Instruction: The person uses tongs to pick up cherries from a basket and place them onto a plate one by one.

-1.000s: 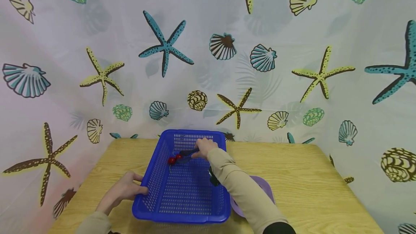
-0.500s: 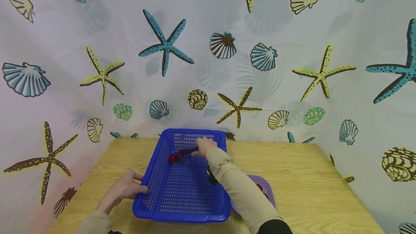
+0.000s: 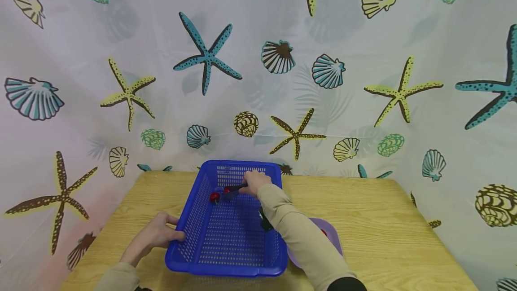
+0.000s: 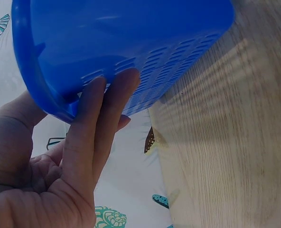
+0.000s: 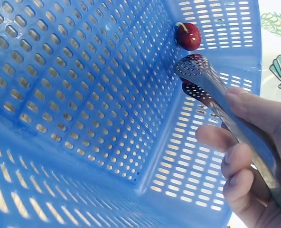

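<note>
Perforated metal tongs are held in my right hand, low in the far part of a blue plastic basket. Between their tips sits a cherry, mostly covered by the metal in the right wrist view. A second dark red cherry with a curved green stem lies just beyond the tips, apart from them, by the basket wall. My left hand grips the basket's left rim; in the left wrist view two fingers press the outer wall.
A light purple bowl with a bit of red in it stands right of the basket, partly behind my right sleeve. The wooden table ends at a shell-patterned curtain at the back and sides.
The tongs' tips have come together around one cherry, and it has shifted slightly right and away from the other one. My left hand and the basket stay put.
</note>
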A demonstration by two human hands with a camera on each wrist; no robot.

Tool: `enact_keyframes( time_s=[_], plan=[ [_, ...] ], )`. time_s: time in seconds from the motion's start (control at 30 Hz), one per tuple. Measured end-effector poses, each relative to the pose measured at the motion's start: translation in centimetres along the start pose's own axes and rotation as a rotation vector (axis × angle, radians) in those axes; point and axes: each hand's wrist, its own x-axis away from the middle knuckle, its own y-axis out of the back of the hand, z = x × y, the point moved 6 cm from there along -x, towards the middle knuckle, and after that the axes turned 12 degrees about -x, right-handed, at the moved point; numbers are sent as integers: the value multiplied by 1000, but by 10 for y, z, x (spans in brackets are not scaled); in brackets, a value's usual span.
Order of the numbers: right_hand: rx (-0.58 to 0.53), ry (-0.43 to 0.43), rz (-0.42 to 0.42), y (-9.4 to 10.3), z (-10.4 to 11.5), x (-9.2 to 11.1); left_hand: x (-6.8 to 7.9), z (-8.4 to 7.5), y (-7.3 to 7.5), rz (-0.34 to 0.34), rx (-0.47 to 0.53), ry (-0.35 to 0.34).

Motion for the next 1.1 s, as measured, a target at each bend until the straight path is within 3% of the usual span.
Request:
enact_keyframes(
  time_s=[0.4, 0.73, 1.1],
  plan=[
    [-71, 30, 21, 23, -6, 30, -1, -1, -1, 5, -1, 10],
    [-252, 130, 23, 43, -16, 60, 0, -1, 1, 6, -16, 17],
    [-361, 131, 34, 58, -33, 85, -1, -2, -1, 7, -8, 28]
  ],
)
